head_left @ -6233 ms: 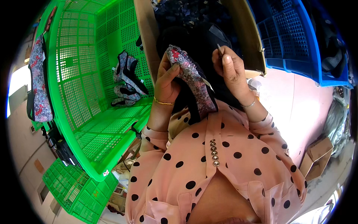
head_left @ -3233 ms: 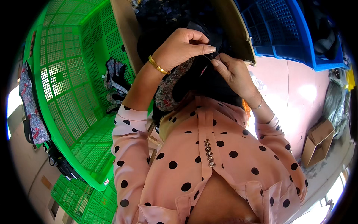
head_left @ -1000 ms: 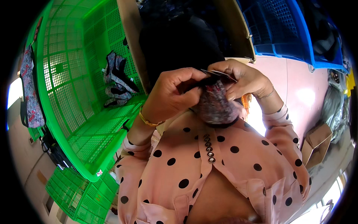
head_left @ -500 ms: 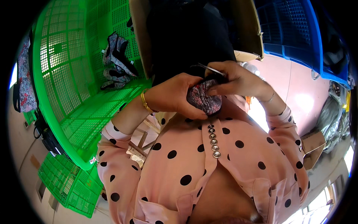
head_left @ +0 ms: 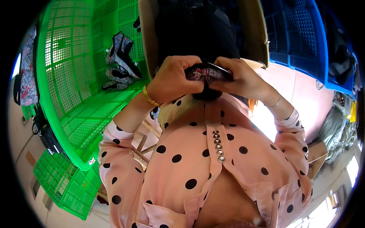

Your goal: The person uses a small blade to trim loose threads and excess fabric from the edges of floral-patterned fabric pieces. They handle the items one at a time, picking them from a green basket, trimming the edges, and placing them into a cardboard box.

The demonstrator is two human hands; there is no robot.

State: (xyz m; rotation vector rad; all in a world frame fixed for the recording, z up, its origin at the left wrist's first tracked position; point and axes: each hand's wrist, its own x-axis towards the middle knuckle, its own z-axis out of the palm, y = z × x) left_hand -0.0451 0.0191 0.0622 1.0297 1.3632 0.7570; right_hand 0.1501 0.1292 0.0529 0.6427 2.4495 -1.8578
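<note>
grey-and-red floral fabric piece with black edging (head_left: 200, 73): shifted away from the pink, black-dotted shirt front (head_left: 190, 152)

location: between both hands. left hand (head_left: 173, 78): gripping its left end. right hand (head_left: 245, 80): gripping its right end, slim silver metal tool (head_left: 220, 67) also in grasp. handling: best kept taut, tool point clear of cloth and skin. differs from half a second ago: fabric less bunched, spread wider. unchanged: grey floral pieces (head_left: 126, 62) in green plastic mesh crate (head_left: 70, 72).

The floral fabric (head_left: 198, 74) is partly hidden, the blue crate (head_left: 323, 45) cropped.
</note>
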